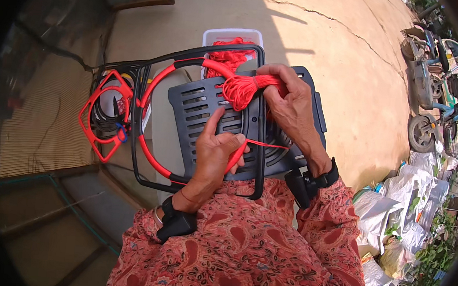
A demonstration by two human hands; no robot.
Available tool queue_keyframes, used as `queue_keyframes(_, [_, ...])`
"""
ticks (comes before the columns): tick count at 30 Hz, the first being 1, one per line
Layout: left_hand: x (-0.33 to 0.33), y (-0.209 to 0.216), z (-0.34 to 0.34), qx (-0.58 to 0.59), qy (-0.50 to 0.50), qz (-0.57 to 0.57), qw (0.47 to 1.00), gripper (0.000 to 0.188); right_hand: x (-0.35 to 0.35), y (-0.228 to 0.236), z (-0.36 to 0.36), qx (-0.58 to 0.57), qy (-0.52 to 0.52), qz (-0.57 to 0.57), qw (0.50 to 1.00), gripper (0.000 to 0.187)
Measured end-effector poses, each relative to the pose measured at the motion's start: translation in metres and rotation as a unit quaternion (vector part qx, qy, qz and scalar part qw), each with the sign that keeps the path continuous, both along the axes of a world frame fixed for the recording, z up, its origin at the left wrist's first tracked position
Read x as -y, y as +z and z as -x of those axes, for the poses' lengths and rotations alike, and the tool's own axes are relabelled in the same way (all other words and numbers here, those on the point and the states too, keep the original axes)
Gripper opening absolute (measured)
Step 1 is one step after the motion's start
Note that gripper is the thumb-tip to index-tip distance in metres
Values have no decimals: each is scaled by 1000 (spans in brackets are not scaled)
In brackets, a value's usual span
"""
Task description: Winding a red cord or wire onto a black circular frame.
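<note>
A black metal frame (261,169) with rounded corners holds a ring (153,156) inside it, largely wrapped in red cord with black stretches between. My left hand (211,155) grips the ring's near right part, thumb pressed down on the red wrapping and index finger stretched out. In my right hand (292,99), above the frame's right side, is a looped bundle of red cord (240,91). A thin red strand (266,144) runs rightward from beside my left thumb. Beneath the frame lies a dark grey slotted plastic seat or panel (178,105).
Behind the frame stands a white plastic box (256,36) with more red cord. At the left is a red angular frame (84,118) beside black cables. White sacks (416,184) and parked two-wheelers (431,105) line the right side. A cracked concrete floor (342,71) stretches ahead.
</note>
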State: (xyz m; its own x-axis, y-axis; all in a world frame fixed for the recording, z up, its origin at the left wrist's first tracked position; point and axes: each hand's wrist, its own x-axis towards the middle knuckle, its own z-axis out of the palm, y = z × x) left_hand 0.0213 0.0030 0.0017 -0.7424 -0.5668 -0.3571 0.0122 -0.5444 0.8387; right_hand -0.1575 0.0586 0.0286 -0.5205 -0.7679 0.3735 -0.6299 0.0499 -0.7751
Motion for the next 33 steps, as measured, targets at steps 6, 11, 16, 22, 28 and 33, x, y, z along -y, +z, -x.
queue_keyframes(6, [8, -7, -3, 24, -31, -78, 996, 32, -30, 3, 23, 313, -116, 70, 940, 33])
queue_keyframes(11, [8, -4, -8, -32, -40, -86, 995, 18, -37, -9, 17, 437, -78, -14, 896, 38])
queue_keyframes(16, [7, -1, -8, -42, -38, -86, 995, 22, -21, -31, -5, 559, -2, -29, 829, 34])
queue_keyframes(22, [7, 1, -10, -44, -18, -82, 995, 42, -10, -35, -25, 629, 119, -69, 765, 31])
queue_keyframes(28, [10, -3, -10, -32, -1, -80, 996, 49, -22, -34, -26, 581, 119, -130, 794, 32])
queue_keyframes(33, [13, -7, -10, -47, -31, -107, 993, 39, -28, -42, -21, 544, 164, -117, 814, 28])
